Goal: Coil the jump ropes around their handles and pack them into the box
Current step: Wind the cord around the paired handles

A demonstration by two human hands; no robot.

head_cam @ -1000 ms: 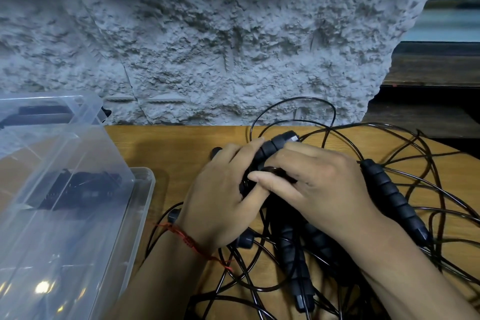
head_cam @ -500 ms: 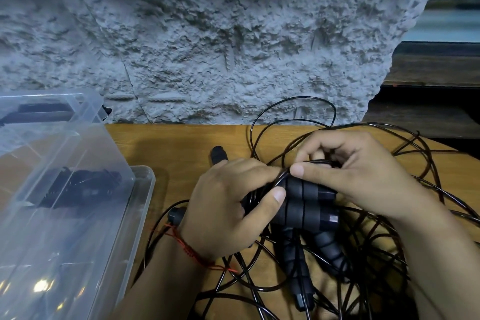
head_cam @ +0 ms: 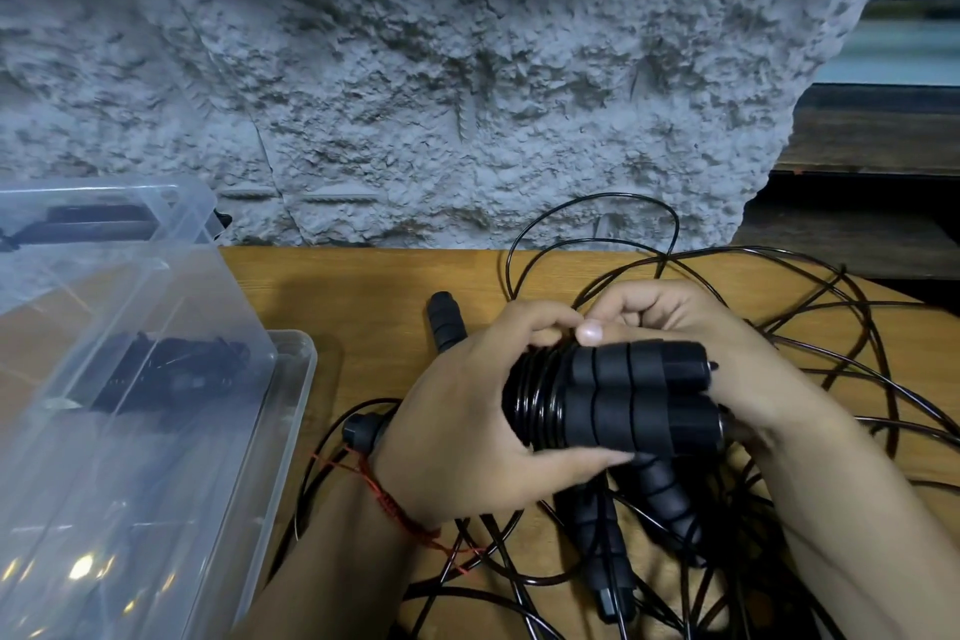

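Handle pair [head_cam: 634, 400] rose nearer camera since half second before; more rope [head_cam: 535, 403] turns wound at its left end. Left hand [head_cam: 462, 431] gripped coiled end, fingers curled over, thumb under. Right hand [head_cam: 737, 353] behind pair, fingers curled, probably pinching rope. Spare handles [head_cam: 602, 535] lay below on table [head_cam: 363, 286]; clear box [head_cam: 171, 431] left, apart.

dim, cool light with small glare spots on the clear box [head_cam: 156, 483], wide-angle bowing at edges, slightly soft.

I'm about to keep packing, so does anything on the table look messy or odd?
Yes: loose cord lies tangled across the table, crossing over spare handles, with one loop rising past the far edge. Nothing looks broken.
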